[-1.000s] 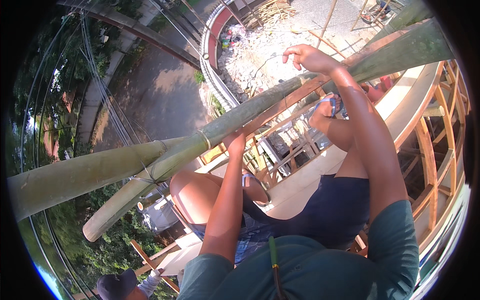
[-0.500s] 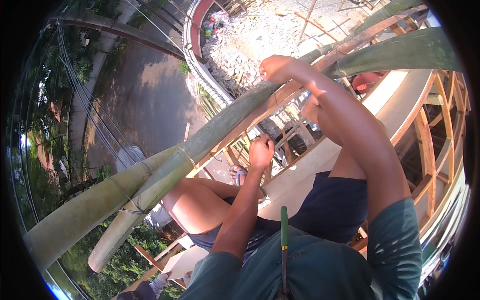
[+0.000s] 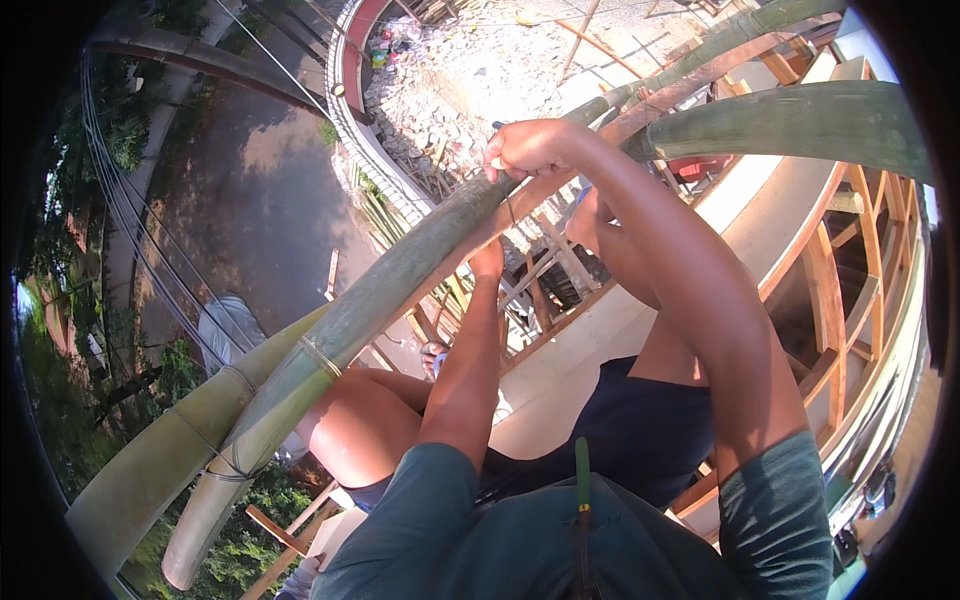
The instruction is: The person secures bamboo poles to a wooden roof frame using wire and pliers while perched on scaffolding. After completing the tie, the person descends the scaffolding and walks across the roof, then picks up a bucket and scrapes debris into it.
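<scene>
A long bamboo pole [image 3: 400, 265] crosses in front of me, lying along a reddish wooden beam [image 3: 535, 195]. My right hand [image 3: 530, 150] is over the pole's upper part, its fingers closed in a pinch on what looks like a thin wire. A small dark tip shows above that hand, too little to name. A wire loop [image 3: 509, 205] goes round the pole and beam just below it. My left hand [image 3: 487, 258] reaches up under the beam, and its fingers are hidden behind it. A green-handled tool [image 3: 583, 470] hangs at my shirt front.
A second bamboo pole [image 3: 190, 440] is wired on at the lower left; a thick one [image 3: 790, 125] extends right. Curved wooden framing [image 3: 825, 320] stands at the right. Far below are a road [image 3: 240, 200] and rubble [image 3: 450, 90]. Cables [image 3: 135, 225] run at left. Another person's sleeve [image 3: 300, 578] shows below.
My left hand has moved up and left, from below the beam to its underside. My right hand has come down slightly leftward onto the pole. The whole view has shifted a little.
</scene>
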`<state>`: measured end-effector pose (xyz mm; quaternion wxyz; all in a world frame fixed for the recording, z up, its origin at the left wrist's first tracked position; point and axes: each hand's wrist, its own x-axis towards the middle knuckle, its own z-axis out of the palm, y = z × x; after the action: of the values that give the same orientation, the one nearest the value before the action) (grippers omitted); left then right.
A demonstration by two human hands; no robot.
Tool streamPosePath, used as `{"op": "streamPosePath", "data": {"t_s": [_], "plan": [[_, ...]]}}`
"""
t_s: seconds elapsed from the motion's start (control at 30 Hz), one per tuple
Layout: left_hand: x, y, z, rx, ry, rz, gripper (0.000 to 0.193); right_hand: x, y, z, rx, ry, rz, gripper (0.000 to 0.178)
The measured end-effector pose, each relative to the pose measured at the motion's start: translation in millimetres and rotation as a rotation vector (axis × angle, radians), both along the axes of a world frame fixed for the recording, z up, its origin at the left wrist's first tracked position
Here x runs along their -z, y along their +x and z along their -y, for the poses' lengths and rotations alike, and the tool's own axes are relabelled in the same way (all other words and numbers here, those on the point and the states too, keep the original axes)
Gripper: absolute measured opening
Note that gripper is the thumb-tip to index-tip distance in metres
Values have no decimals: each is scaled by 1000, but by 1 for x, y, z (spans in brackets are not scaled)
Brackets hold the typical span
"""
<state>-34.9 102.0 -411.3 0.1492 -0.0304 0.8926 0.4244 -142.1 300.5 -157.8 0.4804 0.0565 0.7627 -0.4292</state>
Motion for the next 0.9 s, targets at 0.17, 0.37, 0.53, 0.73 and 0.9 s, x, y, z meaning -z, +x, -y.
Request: {"op": "streamPosePath", "data": {"t_s": [0.17, 0.37, 0.53, 0.73, 0.9], "plan": [[-1, 9, -6, -110, 136, -104, 45, 24, -2, 4, -45, 32, -77, 33], [-1, -5, -8, -120, 90, -212, 45, 28, -1, 4, -38, 0, -24, 26], [-8, -10, -2, -39, 273, -4, 42, 15, 4, -5, 148, -89, 120, 21], [-15, 22, -11, -137, 680, 304, 22, 39, 28, -4, 151, -24, -33, 16], [-50, 62, -43, -318, 1114, 566, 25, 70, 69, -5, -179, 350, -446, 17]]}}
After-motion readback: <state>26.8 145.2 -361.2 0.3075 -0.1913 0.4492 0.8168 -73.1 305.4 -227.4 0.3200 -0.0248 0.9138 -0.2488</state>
